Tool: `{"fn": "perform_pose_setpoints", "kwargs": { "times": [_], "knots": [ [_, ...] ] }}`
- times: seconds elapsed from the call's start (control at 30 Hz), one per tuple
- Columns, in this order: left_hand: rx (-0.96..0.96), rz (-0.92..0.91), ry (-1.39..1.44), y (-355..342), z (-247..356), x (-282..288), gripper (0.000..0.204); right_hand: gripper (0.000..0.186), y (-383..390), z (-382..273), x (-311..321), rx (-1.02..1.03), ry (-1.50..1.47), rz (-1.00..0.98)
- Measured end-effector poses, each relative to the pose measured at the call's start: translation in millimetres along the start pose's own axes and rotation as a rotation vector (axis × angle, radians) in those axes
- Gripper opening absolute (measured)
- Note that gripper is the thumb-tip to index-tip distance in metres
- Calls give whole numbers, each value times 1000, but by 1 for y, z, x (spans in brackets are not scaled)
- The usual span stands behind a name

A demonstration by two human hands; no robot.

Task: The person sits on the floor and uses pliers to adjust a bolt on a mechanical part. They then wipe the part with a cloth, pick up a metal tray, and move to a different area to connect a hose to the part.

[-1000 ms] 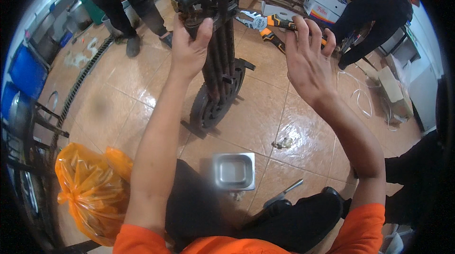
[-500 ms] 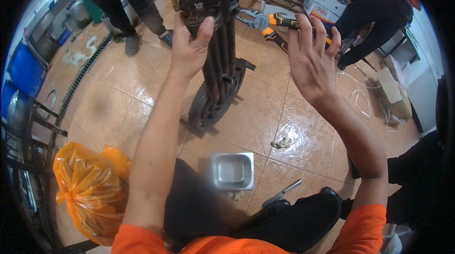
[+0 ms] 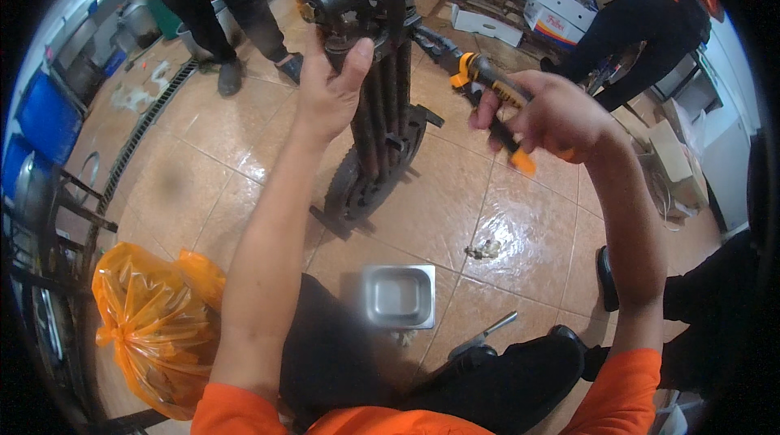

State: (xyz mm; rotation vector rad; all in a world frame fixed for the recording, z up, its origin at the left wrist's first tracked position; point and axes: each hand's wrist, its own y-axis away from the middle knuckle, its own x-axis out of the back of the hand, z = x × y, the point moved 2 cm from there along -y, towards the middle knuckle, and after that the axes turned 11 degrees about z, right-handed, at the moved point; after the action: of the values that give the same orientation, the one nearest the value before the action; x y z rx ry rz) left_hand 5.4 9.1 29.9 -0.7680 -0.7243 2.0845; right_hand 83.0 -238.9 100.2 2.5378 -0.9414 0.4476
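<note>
Upright in front of me stands a black cast-iron gas burner (image 3: 382,110), with a thick pipe across its top and a round ring base on the floor. My left hand (image 3: 329,102) is closed round its upper part, just under the cross pipe, thumb toward me. In my right hand (image 3: 556,114) are pliers (image 3: 465,69) with black and orange handles, the handles spread apart. The pliers' dark jaws point at the burner's upper right side; whether they touch it I cannot tell. Motion slightly blurs the right hand.
A square metal pan (image 3: 367,298) and a knife (image 3: 485,333) lie on the tiles near my legs. Left of me sits a tied orange bag (image 3: 158,329). Other people's legs (image 3: 240,4) stand at the far left and right. Cardboard boxes (image 3: 561,8) are behind.
My right hand has swung down and rolled over, its fingers now wrapped round the handles. The pliers have turned, showing their jaws edge-on. The burner's top has tipped slightly right.
</note>
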Motion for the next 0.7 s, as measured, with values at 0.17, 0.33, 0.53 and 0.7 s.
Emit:
{"fn": "perform_pose_setpoints", "kwargs": {
  "times": [0.17, 0.33, 0.53, 0.7],
  "knots": [
    [46, -1, 23, 1, -6, -4, 41, 51, -2, 2, 8, -83, -756, -392],
    [-10, 4, -64, -3, -10, 0, 36, 42, 13, 7, -2, 118, 36, 96],
    [6, -31, -20, -2, -6, -9, 35, 52, 24, 16, -21, 580, 1300, 789],
    [37, -25, -43, 1, -8, -10, 36, 59, 18, 21, -23, 665, 1405, 847]
  ]
}}
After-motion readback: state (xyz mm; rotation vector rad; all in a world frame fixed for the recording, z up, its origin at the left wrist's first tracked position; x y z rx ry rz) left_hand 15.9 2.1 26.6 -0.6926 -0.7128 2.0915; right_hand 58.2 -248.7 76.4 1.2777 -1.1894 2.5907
